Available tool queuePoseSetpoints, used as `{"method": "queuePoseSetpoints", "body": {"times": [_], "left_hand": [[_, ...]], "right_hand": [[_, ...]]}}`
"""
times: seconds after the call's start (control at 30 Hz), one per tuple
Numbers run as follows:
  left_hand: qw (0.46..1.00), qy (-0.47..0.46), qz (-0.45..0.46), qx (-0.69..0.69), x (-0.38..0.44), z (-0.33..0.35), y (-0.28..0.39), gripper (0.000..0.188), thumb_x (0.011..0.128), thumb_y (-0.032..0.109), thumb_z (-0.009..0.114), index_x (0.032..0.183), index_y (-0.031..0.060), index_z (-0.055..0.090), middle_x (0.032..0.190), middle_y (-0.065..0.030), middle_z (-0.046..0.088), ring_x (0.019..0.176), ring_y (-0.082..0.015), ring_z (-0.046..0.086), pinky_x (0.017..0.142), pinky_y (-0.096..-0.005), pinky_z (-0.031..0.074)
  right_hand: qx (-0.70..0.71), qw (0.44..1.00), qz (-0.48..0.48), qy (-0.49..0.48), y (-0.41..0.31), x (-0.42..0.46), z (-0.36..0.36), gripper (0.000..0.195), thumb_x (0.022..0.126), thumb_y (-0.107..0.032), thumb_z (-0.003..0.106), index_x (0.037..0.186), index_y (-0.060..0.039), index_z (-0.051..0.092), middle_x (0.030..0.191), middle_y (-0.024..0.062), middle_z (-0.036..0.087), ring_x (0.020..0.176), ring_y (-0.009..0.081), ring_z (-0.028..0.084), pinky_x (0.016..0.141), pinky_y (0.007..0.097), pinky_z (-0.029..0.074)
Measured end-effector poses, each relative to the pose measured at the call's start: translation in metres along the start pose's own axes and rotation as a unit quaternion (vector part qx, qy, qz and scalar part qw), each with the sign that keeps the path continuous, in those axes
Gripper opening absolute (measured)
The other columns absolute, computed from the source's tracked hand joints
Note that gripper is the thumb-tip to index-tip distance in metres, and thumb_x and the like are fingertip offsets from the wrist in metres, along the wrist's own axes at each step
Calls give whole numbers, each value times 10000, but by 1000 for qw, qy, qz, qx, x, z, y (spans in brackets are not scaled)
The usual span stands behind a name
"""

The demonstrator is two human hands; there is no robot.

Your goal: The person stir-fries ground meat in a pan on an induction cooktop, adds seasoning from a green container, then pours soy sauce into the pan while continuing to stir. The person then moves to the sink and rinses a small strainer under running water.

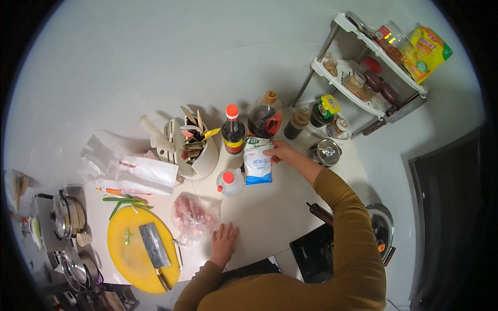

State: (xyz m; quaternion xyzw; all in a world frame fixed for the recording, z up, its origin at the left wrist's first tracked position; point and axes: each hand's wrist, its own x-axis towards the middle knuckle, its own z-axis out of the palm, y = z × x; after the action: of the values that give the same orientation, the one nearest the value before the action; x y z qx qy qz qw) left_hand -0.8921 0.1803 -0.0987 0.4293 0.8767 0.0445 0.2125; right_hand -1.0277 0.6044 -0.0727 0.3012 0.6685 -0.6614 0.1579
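Note:
My right hand (282, 152) grips the upper right edge of a white and blue printed plastic packet (258, 167), which stands in front of a large dark sauce bottle (265, 118). Flat on the worktop, fingers spread, my left hand (224, 243) lies just right of a clear plastic bag of raw meat (195, 213). Left of the bag, a cleaver (154, 245) rests on a yellow oval cutting board (122, 268) beside a few green scraps. Spring onions (127, 202) lie at the board's upper edge. A translucent jug with a red cap (230, 184) stands left of the packet.
A red-capped sauce bottle (233, 136) and a white utensil holder (206, 161) stand towards the wall. A glass jar (326, 152) is at the right, below a corner shelf (346, 83). A pan handle (321, 214) juts over the black cooktop (309, 252). Pots (69, 215) stand far left.

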Motion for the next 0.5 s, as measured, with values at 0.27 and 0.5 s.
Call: {"method": "queuePoseSetpoints", "body": {"times": [0.27, 0.5], "left_hand": [[1000, 6, 8, 1, 2, -7, 1, 955, 659, 207, 853, 1479, 220, 363, 1550, -82, 298, 1428, -356, 280, 1062, -589, 335], [888, 75, -51, -450, 38, -20, 1, 932, 785, 188, 790, 1525, 86, 232, 1515, -212, 338, 1349, -426, 406, 1037, -520, 417]], "right_hand": [[-25, 999, -22, 33, 10, 2, 5, 368, 778, -183, 820, 1068, -31, 652, 780, 49, 661, 599, 113, 618, 497, 258, 480], [-118, 981, -151, -31, 3, -59, -14, 246, 782, -75, 789, 980, 7, 666, 761, 73, 661, 621, 140, 630, 540, 274, 487]]}}
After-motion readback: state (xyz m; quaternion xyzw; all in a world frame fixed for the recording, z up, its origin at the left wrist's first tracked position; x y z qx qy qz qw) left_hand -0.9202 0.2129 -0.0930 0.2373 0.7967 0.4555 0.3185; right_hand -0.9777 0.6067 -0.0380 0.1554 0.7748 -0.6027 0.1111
